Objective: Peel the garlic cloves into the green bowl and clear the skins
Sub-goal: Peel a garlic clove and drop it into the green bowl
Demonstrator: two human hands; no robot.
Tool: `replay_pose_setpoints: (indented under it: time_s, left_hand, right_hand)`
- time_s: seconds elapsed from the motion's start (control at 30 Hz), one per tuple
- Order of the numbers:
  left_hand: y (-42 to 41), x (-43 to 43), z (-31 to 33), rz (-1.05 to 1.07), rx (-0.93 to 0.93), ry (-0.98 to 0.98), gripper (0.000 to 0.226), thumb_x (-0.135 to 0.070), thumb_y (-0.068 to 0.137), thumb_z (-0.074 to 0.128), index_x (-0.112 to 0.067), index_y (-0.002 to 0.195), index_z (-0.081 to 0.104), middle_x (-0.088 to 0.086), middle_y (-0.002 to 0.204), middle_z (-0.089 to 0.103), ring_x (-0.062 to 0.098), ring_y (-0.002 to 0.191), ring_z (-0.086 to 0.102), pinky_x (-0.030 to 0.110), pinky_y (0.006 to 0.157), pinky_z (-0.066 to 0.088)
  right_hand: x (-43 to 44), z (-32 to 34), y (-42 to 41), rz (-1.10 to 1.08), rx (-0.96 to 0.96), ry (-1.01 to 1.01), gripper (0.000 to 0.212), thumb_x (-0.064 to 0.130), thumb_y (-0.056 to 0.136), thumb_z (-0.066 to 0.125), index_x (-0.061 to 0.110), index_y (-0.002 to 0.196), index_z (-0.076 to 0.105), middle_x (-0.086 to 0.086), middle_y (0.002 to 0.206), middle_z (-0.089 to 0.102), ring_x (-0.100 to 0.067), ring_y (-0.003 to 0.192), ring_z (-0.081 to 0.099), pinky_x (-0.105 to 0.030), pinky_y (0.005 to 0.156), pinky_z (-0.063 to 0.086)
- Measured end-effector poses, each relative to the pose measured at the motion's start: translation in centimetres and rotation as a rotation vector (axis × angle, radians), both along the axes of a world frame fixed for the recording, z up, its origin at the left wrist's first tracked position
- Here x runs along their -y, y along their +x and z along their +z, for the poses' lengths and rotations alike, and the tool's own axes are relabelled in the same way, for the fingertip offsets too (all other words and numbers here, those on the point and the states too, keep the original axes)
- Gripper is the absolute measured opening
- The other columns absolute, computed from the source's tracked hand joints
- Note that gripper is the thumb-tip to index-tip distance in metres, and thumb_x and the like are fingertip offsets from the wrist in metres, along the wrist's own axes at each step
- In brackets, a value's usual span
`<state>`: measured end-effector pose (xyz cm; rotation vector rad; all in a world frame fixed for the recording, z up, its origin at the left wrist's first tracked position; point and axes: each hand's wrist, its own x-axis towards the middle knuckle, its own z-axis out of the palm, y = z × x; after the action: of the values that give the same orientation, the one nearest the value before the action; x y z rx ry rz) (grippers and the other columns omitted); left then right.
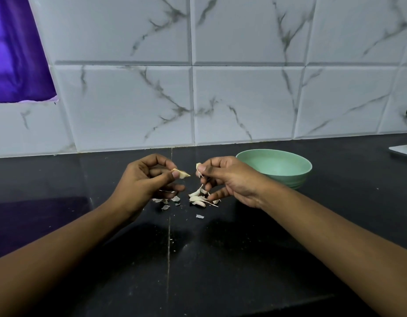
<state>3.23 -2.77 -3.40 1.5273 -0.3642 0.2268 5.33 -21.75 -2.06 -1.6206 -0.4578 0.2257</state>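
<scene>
From my remote station I had the left hand point(147, 181) curled, thumb and forefinger pinching a pale yellowish garlic clove point(183, 174) by its blunt end, pointed tip facing right. The right hand point(232, 179) was pinching a papery white skin strip point(198, 167) with a thin thread hanging from it, held near the clove but not touching it. Both hands hovered above the glossy black stone countertop point(243, 248). Below them lay a small heap of whitish unpeeled cloves point(198, 200), with loose skin flakes point(167, 203) scattered just to its left. The round mint-green bowl point(298, 177) stood just behind the right hand, and what I could see of its inside looked bare. I judged the step to be stripping this one clove. To do it well, I would let the strip fall by the flakes, not over the bowl. Then I would turn the clove in the left fingertips to check for clinging film, catch any remnant at the root end with a nail, and peel along its length. The grip had to be light, since a bare clove is slippery. Only a clean clove belonged in the bowl.
</scene>
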Motion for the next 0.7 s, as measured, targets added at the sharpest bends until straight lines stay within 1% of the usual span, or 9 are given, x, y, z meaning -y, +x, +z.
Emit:
replay_pose_setpoints:
  time_s: [0.13,0.2,0.27,0.33,0.43,0.5,0.53,0.63,0.7]
  left_hand:
    - [0.1,0.1,-0.2,-0.025,-0.013,0.027,0.017,-0.01,0.067,0.067,-0.006,0.082,0.06,0.009,0.075,0.074,0.016,0.064,0.071,0.02,0.051,0.054]
    - [0.2,0.2,-0.5,-0.042,-0.011,0.042,0.02,-0.01,0.066,0.069,-0.006,0.085,0.062,0.01,0.08,0.075,0.013,0.067,0.071,0.021,0.055,0.054]
    - [0.3,0.2,-0.6,-0.054,-0.013,0.061,0.022,-0.009,0.065,0.07,-0.006,0.087,0.064,0.01,0.085,0.075,0.012,0.071,0.071,0.021,0.059,0.054]
    - [0.4,0.1,-0.7,-0.054,-0.012,0.076,0.022,-0.009,0.067,0.069,-0.006,0.088,0.065,0.009,0.085,0.075,0.012,0.073,0.071,0.022,0.061,0.055]
    - [0.7,-0.2,-0.7,-0.02,-0.018,0.086,0.017,0.0,0.075,0.067,-0.006,0.091,0.067,0.009,0.08,0.075,0.014,0.071,0.071,0.024,0.061,0.056]
    - [0.8,-0.4,-0.7,0.008,-0.038,0.102,0.015,0.002,0.079,0.065,-0.006,0.092,0.068,0.01,0.079,0.074,0.017,0.071,0.072,0.025,0.062,0.056]
    - [0.8,-0.5,-0.7,0.018,-0.047,0.112,0.014,0.002,0.08,0.065,-0.007,0.091,0.068,0.01,0.079,0.074,0.018,0.071,0.072,0.025,0.061,0.056]
    - [0.8,-0.5,-0.7,0.033,-0.066,0.159,0.011,0.0,0.084,0.065,-0.007,0.09,0.068,0.01,0.078,0.074,0.019,0.068,0.071,0.025,0.055,0.053]
    - [0.8,-0.4,-0.7,0.042,-0.067,0.192,0.01,0.001,0.086,0.063,-0.006,0.091,0.067,0.01,0.075,0.072,0.019,0.063,0.069,0.024,0.05,0.051]
  right_hand:
    - [0.4,-0.6,0.7,-0.167,0.291,-0.449,0.011,0.01,0.085,0.069,0.002,0.081,0.062,-0.005,0.06,0.06,-0.017,0.051,0.059,-0.023,0.048,0.055]
    - [0.3,-1.0,0.8,-0.188,0.358,-0.604,0.005,0.004,0.083,0.069,0.003,0.081,0.065,-0.004,0.061,0.064,-0.023,0.056,0.065,-0.032,0.055,0.059]
    - [0.2,-1.2,0.8,-0.182,0.383,-0.674,0.005,0.001,0.083,0.065,0.005,0.081,0.066,-0.006,0.064,0.065,-0.022,0.057,0.064,-0.038,0.061,0.059]
    - [0.2,-1.2,0.9,-0.192,0.388,-0.69,0.012,-0.002,0.085,0.058,0.006,0.081,0.065,-0.004,0.064,0.065,-0.019,0.052,0.062,-0.036,0.059,0.057]
    - [0.5,-1.2,1.0,-0.229,0.39,-0.678,0.019,-0.002,0.09,0.048,0.011,0.081,0.059,-0.004,0.064,0.062,-0.018,0.048,0.06,-0.03,0.05,0.053]
    - [0.5,-1.3,1.2,-0.242,0.416,-0.697,0.021,0.001,0.092,0.045,0.014,0.085,0.06,-0.001,0.064,0.06,-0.021,0.052,0.062,-0.03,0.05,0.052]
    - [0.5,-1.3,1.2,-0.241,0.44,-0.723,0.021,0.002,0.093,0.046,0.015,0.088,0.062,0.002,0.064,0.06,-0.021,0.054,0.064,-0.029,0.05,0.052]
    - [0.2,-1.2,1.0,-0.185,0.559,-0.873,0.017,0.009,0.089,0.058,0.019,0.097,0.07,0.015,0.065,0.054,0.001,0.056,0.058,-0.009,0.048,0.042]
    - [0.1,-1.2,1.0,-0.144,0.632,-0.982,0.018,0.015,0.085,0.066,0.023,0.101,0.071,0.015,0.07,0.052,0.001,0.069,0.055,-0.013,0.061,0.04]
